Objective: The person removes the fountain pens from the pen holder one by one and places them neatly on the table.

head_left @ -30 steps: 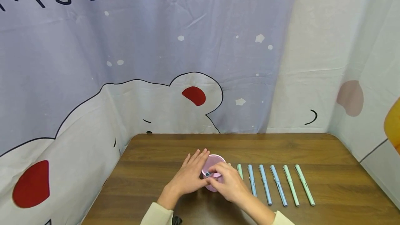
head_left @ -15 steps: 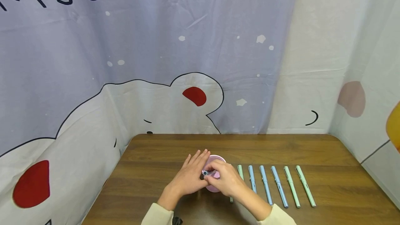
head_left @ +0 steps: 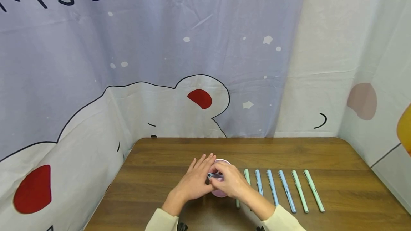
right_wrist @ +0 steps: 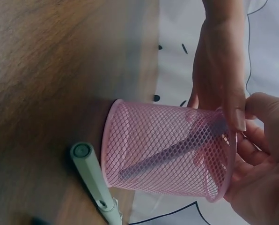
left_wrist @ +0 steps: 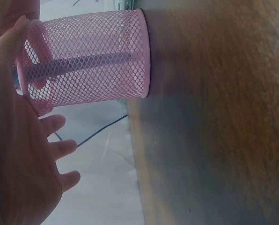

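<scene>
A pink mesh pen holder (head_left: 219, 192) stands upright on the table between both hands. A blue pen (right_wrist: 170, 153) leans inside it, its lower end near the base and its upper end at the rim. My left hand (head_left: 194, 184) lies along the left side of the holder with fingers straight, its thumb at the rim in the right wrist view. Over the opening, my right hand (head_left: 232, 183) has bent fingers and thumb pinching the upper end of the pen. The two thumbs meet at the near rim. The right hand covers part of the holder in the head view.
Right of the holder lies a row of pens, with a green pen (head_left: 315, 191), a blue pen (head_left: 287, 191) and several more, some partly behind the right arm. A green pen (right_wrist: 95, 176) lies close beside the holder's base. A printed curtain (head_left: 250, 63) hangs behind the wooden table (head_left: 170, 152).
The right hand has shifted slightly left over the holder, and the pen's upper end has tipped left and a little away, toward the left hand. The left hand stays in place.
</scene>
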`<action>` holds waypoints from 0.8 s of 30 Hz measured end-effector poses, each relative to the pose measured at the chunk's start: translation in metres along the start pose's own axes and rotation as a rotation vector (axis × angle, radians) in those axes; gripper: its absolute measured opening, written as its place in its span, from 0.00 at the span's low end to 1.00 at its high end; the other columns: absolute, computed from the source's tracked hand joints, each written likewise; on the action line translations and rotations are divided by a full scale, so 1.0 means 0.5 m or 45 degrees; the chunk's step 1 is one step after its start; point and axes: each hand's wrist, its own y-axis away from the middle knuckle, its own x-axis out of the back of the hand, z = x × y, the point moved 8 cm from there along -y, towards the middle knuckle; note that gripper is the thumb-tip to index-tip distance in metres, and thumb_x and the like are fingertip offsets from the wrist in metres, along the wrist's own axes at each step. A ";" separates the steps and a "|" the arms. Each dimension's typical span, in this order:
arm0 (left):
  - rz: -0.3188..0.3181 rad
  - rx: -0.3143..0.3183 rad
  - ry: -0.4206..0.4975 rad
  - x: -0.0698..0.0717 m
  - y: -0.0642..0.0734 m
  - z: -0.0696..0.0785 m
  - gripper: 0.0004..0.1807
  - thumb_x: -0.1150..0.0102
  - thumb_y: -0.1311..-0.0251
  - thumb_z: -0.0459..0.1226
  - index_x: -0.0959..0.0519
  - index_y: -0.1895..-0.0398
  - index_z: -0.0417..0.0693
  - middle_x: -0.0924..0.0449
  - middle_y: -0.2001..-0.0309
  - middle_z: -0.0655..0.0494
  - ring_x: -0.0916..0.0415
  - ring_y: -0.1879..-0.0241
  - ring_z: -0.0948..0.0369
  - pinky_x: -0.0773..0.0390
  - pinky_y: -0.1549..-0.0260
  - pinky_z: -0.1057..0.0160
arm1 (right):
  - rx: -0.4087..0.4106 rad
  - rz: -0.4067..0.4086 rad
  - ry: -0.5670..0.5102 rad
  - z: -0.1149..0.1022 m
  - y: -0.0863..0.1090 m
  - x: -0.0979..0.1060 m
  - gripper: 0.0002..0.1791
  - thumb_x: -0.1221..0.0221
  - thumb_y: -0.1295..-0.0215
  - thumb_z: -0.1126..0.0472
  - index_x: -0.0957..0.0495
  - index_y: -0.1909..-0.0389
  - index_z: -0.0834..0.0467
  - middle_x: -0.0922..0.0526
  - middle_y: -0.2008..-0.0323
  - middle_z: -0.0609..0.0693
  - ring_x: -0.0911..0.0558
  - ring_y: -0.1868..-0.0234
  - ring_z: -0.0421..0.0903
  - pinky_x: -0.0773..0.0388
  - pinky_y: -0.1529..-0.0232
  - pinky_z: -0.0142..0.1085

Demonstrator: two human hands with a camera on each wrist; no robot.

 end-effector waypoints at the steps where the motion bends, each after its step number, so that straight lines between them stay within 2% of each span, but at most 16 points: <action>1: 0.006 -0.004 0.000 0.000 0.000 0.000 0.50 0.46 0.39 0.61 0.49 0.18 0.53 0.52 0.19 0.59 0.56 0.20 0.53 0.55 0.24 0.39 | -0.001 0.008 -0.013 0.002 0.000 0.001 0.08 0.32 0.42 0.64 0.20 0.65 0.51 0.17 0.61 0.41 0.16 0.59 0.41 0.16 0.56 0.38; 9: 0.031 -0.024 0.015 0.004 0.000 0.004 0.55 0.52 0.41 0.74 0.48 0.18 0.53 0.49 0.19 0.54 0.54 0.20 0.50 0.52 0.26 0.35 | -0.118 0.086 -0.138 0.033 -0.005 0.027 0.11 0.35 0.43 0.70 0.21 0.62 0.53 0.17 0.61 0.43 0.14 0.60 0.44 0.15 0.57 0.38; 14: 0.008 -0.023 0.004 0.003 -0.001 0.004 0.55 0.55 0.39 0.74 0.49 0.18 0.51 0.50 0.19 0.54 0.55 0.20 0.51 0.53 0.26 0.36 | -0.167 0.101 -0.167 0.049 -0.011 0.038 0.10 0.35 0.43 0.71 0.20 0.62 0.55 0.16 0.62 0.46 0.14 0.61 0.45 0.14 0.58 0.36; 20: 0.004 -0.019 -0.004 0.006 -0.001 0.002 0.55 0.55 0.39 0.74 0.50 0.18 0.52 0.51 0.19 0.55 0.55 0.20 0.51 0.53 0.25 0.37 | -0.166 0.083 -0.114 0.051 -0.014 0.042 0.10 0.34 0.42 0.70 0.17 0.60 0.56 0.15 0.61 0.46 0.13 0.62 0.44 0.16 0.59 0.32; 24: -0.006 -0.014 0.004 0.004 -0.001 0.002 0.55 0.56 0.39 0.75 0.51 0.18 0.54 0.51 0.19 0.56 0.56 0.20 0.52 0.54 0.25 0.37 | -0.190 0.107 -0.157 0.055 -0.012 0.045 0.09 0.34 0.40 0.69 0.17 0.59 0.57 0.14 0.62 0.47 0.13 0.61 0.44 0.15 0.58 0.35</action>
